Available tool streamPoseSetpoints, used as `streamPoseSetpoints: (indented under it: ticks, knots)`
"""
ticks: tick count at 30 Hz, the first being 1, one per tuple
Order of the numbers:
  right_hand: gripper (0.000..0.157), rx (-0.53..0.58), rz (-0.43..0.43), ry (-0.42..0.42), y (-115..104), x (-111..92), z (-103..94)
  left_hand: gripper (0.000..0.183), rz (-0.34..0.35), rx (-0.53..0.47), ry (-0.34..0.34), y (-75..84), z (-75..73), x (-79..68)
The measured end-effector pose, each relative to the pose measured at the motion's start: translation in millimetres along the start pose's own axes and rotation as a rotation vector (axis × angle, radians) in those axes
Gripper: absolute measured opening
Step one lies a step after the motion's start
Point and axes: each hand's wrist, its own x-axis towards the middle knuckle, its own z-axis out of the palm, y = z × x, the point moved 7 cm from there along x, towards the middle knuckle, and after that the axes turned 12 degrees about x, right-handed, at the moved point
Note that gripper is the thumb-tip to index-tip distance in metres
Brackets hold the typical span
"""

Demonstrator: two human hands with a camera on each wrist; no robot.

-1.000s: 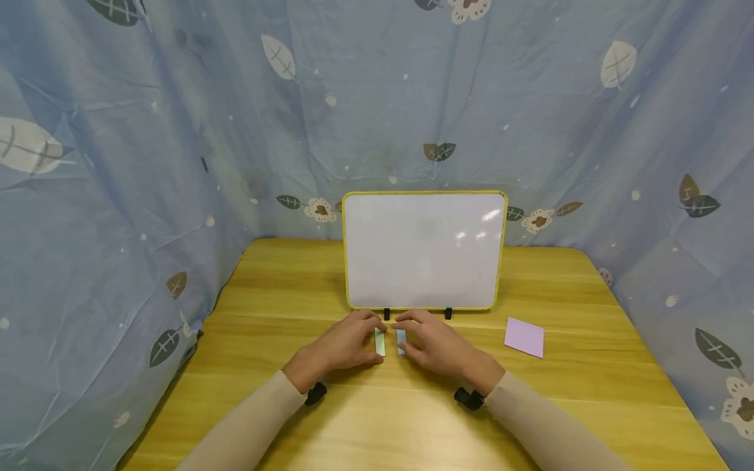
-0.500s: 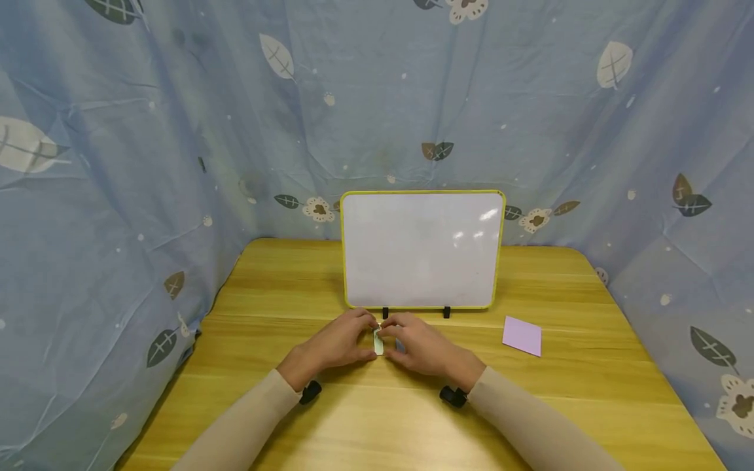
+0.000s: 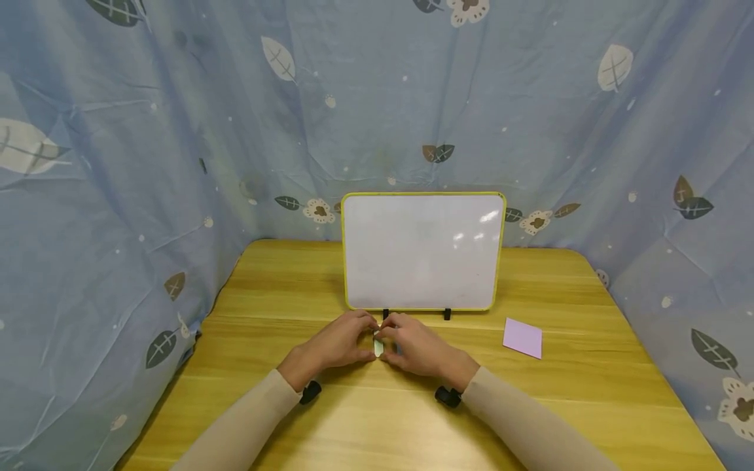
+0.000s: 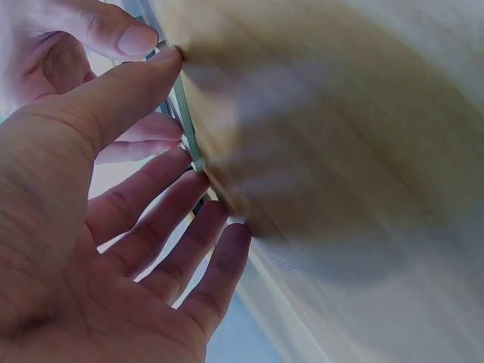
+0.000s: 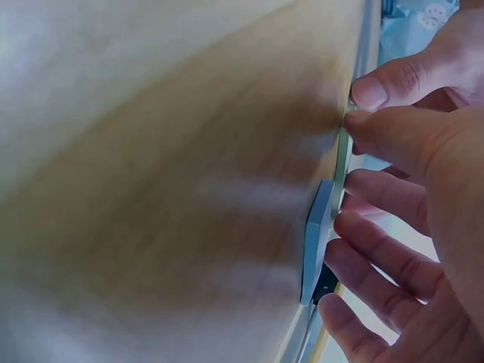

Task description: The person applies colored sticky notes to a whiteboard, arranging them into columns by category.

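Observation:
A narrow pale green sticky-note pad [image 3: 378, 345] lies upon the wooden table, between both hands. My left hand [image 3: 338, 343] grips it from the left, thumb at the near end and fingertips at the far end. In the left wrist view the green pad [image 4: 186, 121] shows as a thin strip there. My right hand [image 3: 425, 347] meets it from the other side, its thumb and index fingertip pinching at the strip. Beneath the right fingers lies a similar blue pad [image 5: 316, 246], mostly hidden in the head view.
Just beyond the hands stands a whiteboard [image 3: 421, 252] with a yellow frame, on black feet [image 3: 447, 314]. A purple square sticky note [image 3: 522, 338] lies to the right on the table [image 3: 377, 418]. A patterned blue curtain [image 3: 377, 98] encloses the back and sides.
My right hand has moved left, from over the blue pad to the green one, and its fingers have closed in. The left hand has stayed nearly in place at the green pad.

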Motion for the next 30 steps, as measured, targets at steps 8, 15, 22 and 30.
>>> streamPoseSetpoints:
  ticks: [8, 15, 22, 30]
  knots:
    - [0.032, -0.020, 0.037, -0.023, 0.8, 1.4, 2.6, 0.049, 0.000, 0.003, -0.008, 1.9, 0.6, 0.5]
    - [0.031, -0.033, 0.038, -0.022, -0.8, 3.1, 1.6, 0.048, -0.018, 0.001, -0.012, 1.2, -0.2, 0.1]
    - [0.032, -0.047, 0.030, -0.016, -2.1, 4.2, 1.6, 0.048, -0.013, 0.017, -0.016, -0.3, 0.9, 0.5]
    - [0.032, -0.072, 0.028, -0.005, -1.9, 4.8, 2.6, 0.047, -0.006, 0.012, -0.012, -1.6, 1.2, 1.7]
